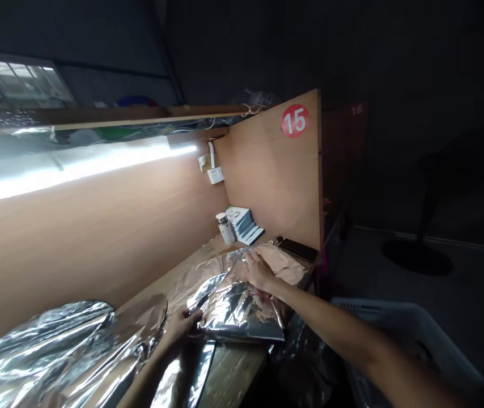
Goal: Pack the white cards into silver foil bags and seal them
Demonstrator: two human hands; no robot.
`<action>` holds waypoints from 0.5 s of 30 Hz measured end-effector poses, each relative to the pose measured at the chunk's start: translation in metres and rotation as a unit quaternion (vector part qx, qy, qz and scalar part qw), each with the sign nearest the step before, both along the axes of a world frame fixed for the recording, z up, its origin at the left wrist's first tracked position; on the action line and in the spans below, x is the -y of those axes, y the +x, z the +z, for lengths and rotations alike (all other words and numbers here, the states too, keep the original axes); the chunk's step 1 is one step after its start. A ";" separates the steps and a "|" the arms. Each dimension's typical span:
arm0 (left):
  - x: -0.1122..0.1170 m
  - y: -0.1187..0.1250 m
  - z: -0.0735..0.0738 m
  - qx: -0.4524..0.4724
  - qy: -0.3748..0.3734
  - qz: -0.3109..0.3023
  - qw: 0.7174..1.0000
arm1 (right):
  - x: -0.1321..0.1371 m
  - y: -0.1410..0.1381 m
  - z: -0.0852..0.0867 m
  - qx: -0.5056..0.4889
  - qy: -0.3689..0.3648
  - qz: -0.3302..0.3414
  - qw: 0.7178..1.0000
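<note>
Head view: in a dim room [416,170], my wooden surface [231,377] runs towards a "15" partition [287,170] at 1 o'clock. Mid-frame, my left hand [181,327] grips a crinkled foil sheet [237,309]; my open right hand [257,271] presses on top.

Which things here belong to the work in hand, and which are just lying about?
Work in hand:
left hand; right hand; folded silver foil packet; crumpled silver foil sheet

Lying about:
white cylindrical bottle; stack of blue-and-white booklets; black smartphone; grey plastic crate
</note>
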State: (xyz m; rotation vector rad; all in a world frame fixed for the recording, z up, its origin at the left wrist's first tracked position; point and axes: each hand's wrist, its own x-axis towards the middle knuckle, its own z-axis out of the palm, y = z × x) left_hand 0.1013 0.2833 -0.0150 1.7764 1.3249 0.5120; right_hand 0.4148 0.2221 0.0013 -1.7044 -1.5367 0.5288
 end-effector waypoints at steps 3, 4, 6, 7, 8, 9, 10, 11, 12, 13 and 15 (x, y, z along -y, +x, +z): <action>0.001 0.002 0.003 -0.068 0.104 -0.002 0.992 | 0.006 -0.006 -0.011 0.122 0.011 0.075 0.990; 0.002 0.002 0.005 -0.090 0.144 -0.004 0.985 | 0.008 -0.007 -0.015 0.153 0.004 0.093 0.984; 0.009 0.007 0.006 -0.122 0.223 -0.025 0.967 | 0.010 -0.010 -0.020 0.188 -0.011 0.106 0.976; 0.014 0.010 0.005 -0.139 0.256 -0.053 0.955 | 0.011 -0.009 -0.020 0.196 -0.017 0.106 0.975; 0.019 0.014 0.002 -0.159 0.280 -0.092 0.942 | 0.013 -0.008 -0.017 0.202 -0.022 0.107 0.973; 0.025 0.017 -0.003 -0.182 0.294 -0.135 0.929 | 0.017 -0.004 -0.013 0.206 -0.025 0.117 0.971; 0.030 0.020 -0.008 -0.206 0.299 -0.175 0.915 | 0.024 0.001 -0.007 0.210 -0.026 0.144 0.967; 0.034 0.022 -0.014 -0.228 0.298 -0.210 0.903 | 0.034 0.007 0.000 0.216 -0.026 0.190 0.957; 0.037 0.022 -0.019 -0.246 0.293 -0.236 0.893 | 0.047 0.015 0.006 0.223 -0.026 0.249 0.942; 0.038 0.021 -0.022 -0.255 0.287 -0.254 0.888 | 0.062 0.024 0.012 0.232 -0.024 0.313 0.921; 0.039 0.016 -0.025 -0.266 0.282 -0.292 0.874 | 0.096 0.037 0.015 0.252 -0.014 0.386 0.887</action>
